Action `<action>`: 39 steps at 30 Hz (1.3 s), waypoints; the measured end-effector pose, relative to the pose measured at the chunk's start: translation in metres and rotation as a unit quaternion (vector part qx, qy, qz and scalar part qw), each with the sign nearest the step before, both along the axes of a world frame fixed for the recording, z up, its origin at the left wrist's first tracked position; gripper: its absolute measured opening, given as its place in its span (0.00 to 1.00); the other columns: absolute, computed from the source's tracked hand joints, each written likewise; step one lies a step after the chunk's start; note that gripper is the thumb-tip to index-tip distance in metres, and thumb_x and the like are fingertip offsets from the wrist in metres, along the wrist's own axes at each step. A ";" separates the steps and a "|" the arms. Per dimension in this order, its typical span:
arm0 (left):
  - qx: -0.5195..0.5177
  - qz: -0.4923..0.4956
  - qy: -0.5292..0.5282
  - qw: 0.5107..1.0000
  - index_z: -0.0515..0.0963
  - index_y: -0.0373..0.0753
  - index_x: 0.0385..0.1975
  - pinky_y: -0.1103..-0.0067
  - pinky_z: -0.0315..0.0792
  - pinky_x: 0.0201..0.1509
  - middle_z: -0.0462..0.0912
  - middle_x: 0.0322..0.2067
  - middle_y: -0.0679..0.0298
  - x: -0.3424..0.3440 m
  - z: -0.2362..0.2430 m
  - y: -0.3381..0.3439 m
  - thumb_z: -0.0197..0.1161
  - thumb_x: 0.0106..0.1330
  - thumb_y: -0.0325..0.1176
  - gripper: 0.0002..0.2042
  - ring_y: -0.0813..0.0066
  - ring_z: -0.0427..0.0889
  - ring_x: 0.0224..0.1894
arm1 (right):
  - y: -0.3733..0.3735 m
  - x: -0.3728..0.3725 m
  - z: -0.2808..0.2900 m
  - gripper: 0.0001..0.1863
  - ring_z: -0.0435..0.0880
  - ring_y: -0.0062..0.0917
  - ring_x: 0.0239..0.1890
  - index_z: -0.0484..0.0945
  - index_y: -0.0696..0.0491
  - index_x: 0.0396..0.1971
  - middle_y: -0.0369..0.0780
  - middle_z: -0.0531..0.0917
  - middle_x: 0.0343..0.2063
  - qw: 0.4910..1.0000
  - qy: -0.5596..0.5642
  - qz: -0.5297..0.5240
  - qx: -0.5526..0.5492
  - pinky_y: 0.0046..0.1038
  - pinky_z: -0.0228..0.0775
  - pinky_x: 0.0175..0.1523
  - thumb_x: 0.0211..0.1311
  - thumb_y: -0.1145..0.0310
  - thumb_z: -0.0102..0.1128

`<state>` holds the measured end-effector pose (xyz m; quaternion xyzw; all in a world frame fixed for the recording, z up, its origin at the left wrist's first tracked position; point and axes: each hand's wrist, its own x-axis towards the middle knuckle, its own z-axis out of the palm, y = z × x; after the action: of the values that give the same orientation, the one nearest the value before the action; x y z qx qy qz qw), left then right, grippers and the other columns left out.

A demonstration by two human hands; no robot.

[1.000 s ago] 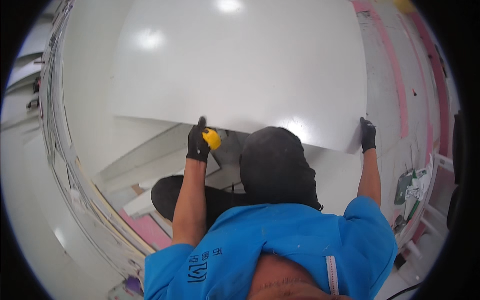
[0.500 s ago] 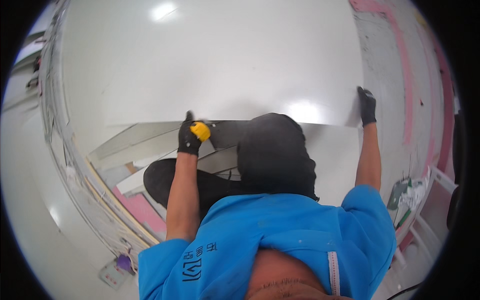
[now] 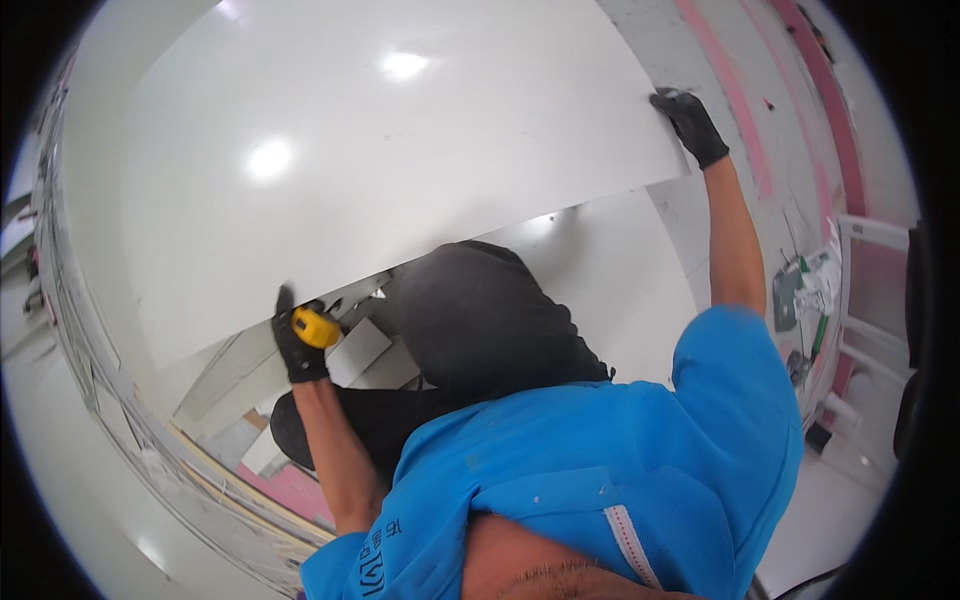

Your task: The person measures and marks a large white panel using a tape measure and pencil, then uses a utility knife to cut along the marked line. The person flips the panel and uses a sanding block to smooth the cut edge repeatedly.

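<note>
- White panel [image 3: 400, 160]: in front of me, overlapping a second white sheet [image 3: 610, 250] that shows past its near edge.
- Left hand [image 3: 298, 345], black glove: clamped on the near edge, toward the near-left corner, thumb on top, yellow tape measure [image 3: 316, 327] held in the same grip.
- Right hand [image 3: 692, 125], black glove: gripping the right edge near the near-right corner; fingers underneath hidden, can't confirm placement.
- Hands well apart.
- My knee [image 3: 470, 310]: at mid near edge.
- Pink strip [image 3: 728, 85]: beyond right edge.
</note>
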<state>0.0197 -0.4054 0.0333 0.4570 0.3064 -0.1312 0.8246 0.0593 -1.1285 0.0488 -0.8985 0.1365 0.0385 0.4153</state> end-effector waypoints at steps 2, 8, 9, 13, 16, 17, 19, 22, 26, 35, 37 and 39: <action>0.010 -0.003 -0.027 1.000 0.79 0.39 0.36 0.72 0.74 0.20 0.83 0.24 0.60 0.009 0.015 0.008 0.58 0.69 0.46 0.15 0.68 0.80 0.20 | 0.009 0.000 0.026 0.19 0.75 0.16 0.34 0.81 0.60 0.41 0.36 0.82 0.29 1.000 -0.011 -0.001 0.028 0.23 0.68 0.44 0.68 0.57 0.57; 0.077 0.003 -0.081 0.994 0.76 0.37 0.27 0.75 0.69 0.17 0.78 0.18 0.60 0.036 0.067 0.023 0.54 0.71 0.49 0.20 0.70 0.73 0.15 | 0.015 -0.003 0.031 0.18 0.78 0.18 0.44 0.78 0.58 0.50 0.37 0.83 0.40 0.985 -0.124 -0.020 0.122 0.25 0.71 0.53 0.70 0.59 0.53; 0.091 0.005 -0.083 0.992 0.75 0.37 0.25 0.75 0.68 0.16 0.77 0.17 0.60 0.040 0.078 0.022 0.54 0.71 0.50 0.21 0.70 0.72 0.14 | 0.009 -0.003 0.026 0.19 0.79 0.19 0.46 0.77 0.58 0.51 0.37 0.82 0.42 0.978 -0.164 -0.017 0.125 0.25 0.71 0.54 0.71 0.60 0.53; 0.177 0.039 -0.103 0.978 0.73 0.36 0.17 0.77 0.64 0.14 0.72 0.12 0.60 0.048 0.136 0.018 0.51 0.72 0.53 0.27 0.71 0.68 0.10 | 0.045 0.003 0.038 0.18 0.80 0.19 0.47 0.77 0.57 0.52 0.37 0.82 0.46 0.934 -0.180 -0.094 0.293 0.26 0.72 0.54 0.71 0.62 0.52; 0.256 0.059 -0.174 0.949 0.76 0.36 0.20 0.78 0.68 0.17 0.77 0.15 0.57 0.056 0.171 0.010 0.51 0.72 0.51 0.25 0.70 0.73 0.13 | 0.050 0.003 0.035 0.16 0.80 0.19 0.45 0.78 0.58 0.49 0.38 0.83 0.45 0.915 -0.267 -0.059 0.296 0.26 0.75 0.51 0.70 0.63 0.52; 0.256 0.048 -0.199 0.945 0.77 0.36 0.21 0.79 0.69 0.18 0.78 0.16 0.57 0.061 0.181 0.015 0.51 0.72 0.51 0.25 0.71 0.74 0.13 | 0.057 0.001 0.032 0.16 0.80 0.21 0.45 0.77 0.58 0.50 0.38 0.83 0.45 0.888 -0.316 -0.054 0.330 0.27 0.75 0.51 0.70 0.63 0.52; 0.247 0.024 -0.239 0.939 0.78 0.36 0.22 0.80 0.69 0.18 0.79 0.17 0.57 0.069 0.201 0.022 0.51 0.73 0.50 0.24 0.71 0.76 0.15 | 0.051 0.002 0.033 0.18 0.80 0.24 0.47 0.74 0.58 0.53 0.40 0.81 0.48 0.839 -0.376 -0.042 0.391 0.29 0.75 0.53 0.70 0.63 0.52; 0.233 0.022 -0.267 0.935 0.78 0.36 0.25 0.79 0.71 0.18 0.80 0.19 0.58 0.084 0.245 0.027 0.51 0.73 0.51 0.23 0.71 0.76 0.15 | 0.066 -0.003 0.049 0.21 0.79 0.27 0.52 0.70 0.57 0.57 0.43 0.80 0.51 0.804 -0.448 -0.111 0.374 0.32 0.74 0.57 0.70 0.62 0.52; 0.273 0.047 -0.266 0.923 0.76 0.38 0.30 0.81 0.67 0.18 0.76 0.16 0.64 0.087 0.308 0.044 0.52 0.72 0.51 0.20 0.74 0.74 0.16 | 0.090 0.026 0.081 0.23 0.76 0.31 0.57 0.67 0.57 0.60 0.46 0.77 0.54 0.697 -0.552 -0.103 0.446 0.35 0.68 0.63 0.72 0.61 0.50; 0.250 -0.014 -0.385 0.888 0.77 0.39 0.40 0.84 0.70 0.24 0.77 0.22 0.69 0.157 0.418 0.056 0.55 0.72 0.48 0.16 0.80 0.74 0.20 | 0.051 0.079 0.231 0.14 0.75 0.18 0.38 0.75 0.54 0.42 0.34 0.79 0.37 0.710 -0.666 -0.078 0.214 0.27 0.67 0.48 0.74 0.57 0.51; 0.232 -0.030 -0.514 0.825 0.75 0.36 0.52 0.81 0.75 0.33 0.81 0.32 0.64 0.194 0.430 0.081 0.53 0.73 0.43 0.18 0.77 0.78 0.29 | 0.038 0.101 0.275 0.15 0.77 0.22 0.50 0.75 0.55 0.50 0.37 0.79 0.48 0.698 -0.682 -0.039 0.214 0.28 0.67 0.58 0.74 0.60 0.52; 0.260 -0.028 -0.581 0.771 0.69 0.35 0.62 0.77 0.77 0.42 0.80 0.44 0.59 0.244 0.451 0.097 0.51 0.72 0.39 0.22 0.74 0.80 0.38 | 0.073 0.132 0.317 0.18 0.77 0.24 0.57 0.74 0.57 0.56 0.40 0.78 0.56 0.688 -0.694 -0.032 0.209 0.28 0.66 0.64 0.73 0.62 0.53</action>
<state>0.2636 -0.3084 0.4845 0.6514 -0.2221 0.2208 0.6911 0.1916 -1.0552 0.3659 -0.5539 -0.1737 -0.5816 0.5699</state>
